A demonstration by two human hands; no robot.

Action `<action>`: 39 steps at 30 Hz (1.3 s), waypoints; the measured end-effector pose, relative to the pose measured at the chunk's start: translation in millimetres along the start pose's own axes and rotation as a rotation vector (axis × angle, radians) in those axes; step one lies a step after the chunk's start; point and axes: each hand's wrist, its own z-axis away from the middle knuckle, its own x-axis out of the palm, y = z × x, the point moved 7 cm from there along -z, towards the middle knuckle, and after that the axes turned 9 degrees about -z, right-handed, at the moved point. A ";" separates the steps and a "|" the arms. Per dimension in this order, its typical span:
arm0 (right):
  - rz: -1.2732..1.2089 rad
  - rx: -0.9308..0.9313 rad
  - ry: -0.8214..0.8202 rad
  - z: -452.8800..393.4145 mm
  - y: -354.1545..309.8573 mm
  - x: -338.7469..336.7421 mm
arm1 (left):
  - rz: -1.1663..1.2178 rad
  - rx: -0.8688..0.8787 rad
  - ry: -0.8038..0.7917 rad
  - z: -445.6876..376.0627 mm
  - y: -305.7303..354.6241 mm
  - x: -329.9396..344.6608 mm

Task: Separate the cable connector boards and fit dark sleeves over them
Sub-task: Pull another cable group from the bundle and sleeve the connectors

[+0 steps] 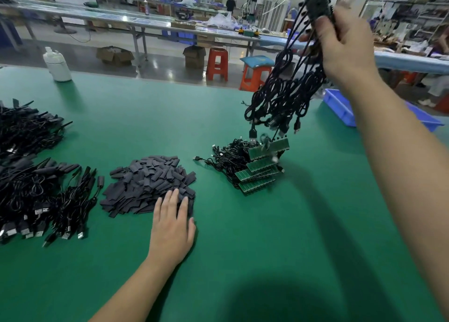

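Right hand (345, 44) grips a cable bundle (286, 95) aloft at 1 o'clock, probably so the leads hang free of the boards (262, 168) stacked on the worktop (243, 248) below. Left hand (172, 222) rests flat, fingers straight, on the sleeves (148, 183) at 9 o'clock.

Strip of connector boards (318, 2) in raised right hand (347, 44): blurred, top cut by upper edge, grip area covered by fingers. Board count in stack (261, 168): not resolvable. Finished cable heap (26, 200): cut by left edge. Blue bin (340, 108): partly behind right forearm.
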 end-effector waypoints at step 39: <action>-0.940 0.678 -0.205 118.7 155.0 -26.5 | 1.155 -0.301 -0.055 -155.2 112.3 -40.5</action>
